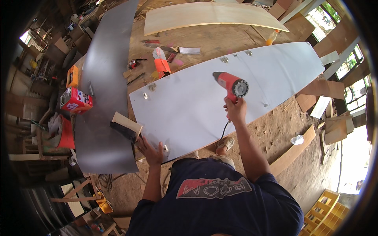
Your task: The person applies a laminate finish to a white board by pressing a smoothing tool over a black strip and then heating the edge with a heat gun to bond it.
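Note:
My right hand [236,111] is wrapped round the handle of a red heat gun [227,83]. The gun is held above a long white panel [197,114], its dark nozzle pointing left and its cord trailing down toward my feet. At the panel's near left corner lies my left hand [151,152], fingers spread, with a small metal fitting [165,148] beside it. Just beyond those fingertips is a wooden block [126,123] with black cloth-like material [123,131] against it; whether the fingers touch it I cannot tell. Metal hinges [224,59] sit along the panel's far side.
A dark grey sheet [102,78] stretches along the left, with a red can [76,100] on it. A pale board [208,15] lies at the back. Between are a tape measure [133,63], an orange box [161,65] and a wide blade [189,50]. Wood offcuts [293,151] lie right.

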Demonstrator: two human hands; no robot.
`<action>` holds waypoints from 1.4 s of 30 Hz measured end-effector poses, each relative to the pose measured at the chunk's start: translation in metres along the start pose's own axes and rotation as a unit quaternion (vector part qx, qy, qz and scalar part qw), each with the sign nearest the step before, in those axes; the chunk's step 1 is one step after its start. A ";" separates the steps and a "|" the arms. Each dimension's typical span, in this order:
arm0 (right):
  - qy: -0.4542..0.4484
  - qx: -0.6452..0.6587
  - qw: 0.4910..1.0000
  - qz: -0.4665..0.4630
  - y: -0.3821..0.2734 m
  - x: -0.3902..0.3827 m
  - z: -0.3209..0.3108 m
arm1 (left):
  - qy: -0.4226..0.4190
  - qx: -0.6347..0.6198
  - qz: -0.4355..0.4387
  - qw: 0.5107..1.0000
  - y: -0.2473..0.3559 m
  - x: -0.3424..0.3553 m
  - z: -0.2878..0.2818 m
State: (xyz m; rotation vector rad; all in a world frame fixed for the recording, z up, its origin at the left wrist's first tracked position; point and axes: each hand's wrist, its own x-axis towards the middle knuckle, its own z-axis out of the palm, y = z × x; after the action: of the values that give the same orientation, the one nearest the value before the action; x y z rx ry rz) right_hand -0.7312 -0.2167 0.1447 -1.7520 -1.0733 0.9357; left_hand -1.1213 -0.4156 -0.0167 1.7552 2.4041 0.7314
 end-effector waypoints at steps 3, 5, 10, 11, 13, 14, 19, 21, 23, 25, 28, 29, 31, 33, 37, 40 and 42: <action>-0.050 0.021 0.998 -0.033 0.007 -0.011 0.020 | 0.005 -0.002 0.004 1.000 -0.001 0.000 0.002; -0.104 0.008 0.993 -0.053 0.004 -0.022 0.031 | 0.005 -0.001 0.005 1.000 -0.001 0.000 0.002; -0.174 -0.014 0.981 -0.079 -0.008 -0.032 0.048 | 0.006 -0.003 -0.006 1.000 -0.002 -0.001 0.000; -0.160 -0.002 0.983 -0.090 -0.004 -0.030 0.050 | 0.004 -0.007 -0.010 1.000 -0.002 0.000 0.001; -0.149 -0.012 0.986 -0.068 -0.001 -0.019 0.046 | 0.006 -0.009 -0.022 1.000 -0.001 0.000 0.001; -0.134 -0.022 0.990 -0.044 0.000 -0.013 0.042 | 0.000 -0.017 -0.028 0.999 -0.001 0.000 0.001; -0.020 0.033 0.999 -0.034 -0.005 0.008 0.023 | 0.010 -0.013 -0.029 0.999 -0.007 -0.002 0.002; 0.006 0.025 0.999 -0.043 -0.005 0.015 0.014 | 0.008 -0.003 -0.015 1.000 -0.003 -0.001 0.003; 0.018 0.023 0.998 -0.047 -0.002 0.016 0.012 | 0.007 -0.009 -0.019 1.000 -0.002 -0.001 0.001; 0.005 0.023 0.999 -0.043 -0.004 0.012 0.015 | 0.004 -0.019 -0.018 1.000 -0.002 -0.001 0.001; -0.047 0.025 0.998 -0.038 -0.008 -0.002 0.025 | -0.001 -0.020 -0.016 1.000 -0.003 -0.001 0.000; -0.060 0.037 0.997 -0.026 -0.005 -0.007 0.031 | 0.000 -0.013 -0.014 1.000 -0.003 0.000 0.000; -0.123 0.019 0.992 -0.034 -0.009 -0.018 0.041 | -0.002 -0.005 -0.012 1.000 -0.003 0.000 0.001; -0.174 0.020 0.983 -0.051 -0.014 -0.030 0.052 | 0.001 -0.009 -0.013 1.000 -0.005 -0.001 0.002; -0.216 0.005 0.973 -0.084 -0.015 -0.042 0.067 | 0.000 -0.009 -0.020 1.000 -0.006 -0.001 0.002; -0.214 -0.001 0.970 -0.115 -0.010 -0.040 0.069 | -0.004 -0.015 -0.028 0.999 -0.006 -0.002 0.002; -0.176 -0.007 0.982 -0.069 -0.008 -0.032 0.064 | 0.004 -0.017 -0.019 1.000 -0.005 -0.001 0.003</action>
State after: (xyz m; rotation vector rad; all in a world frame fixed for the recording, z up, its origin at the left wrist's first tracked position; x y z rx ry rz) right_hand -0.8018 -0.2268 0.1346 -1.5334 -1.4098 1.1799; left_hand -1.1248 -0.4171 -0.0215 1.6924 2.4084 0.7701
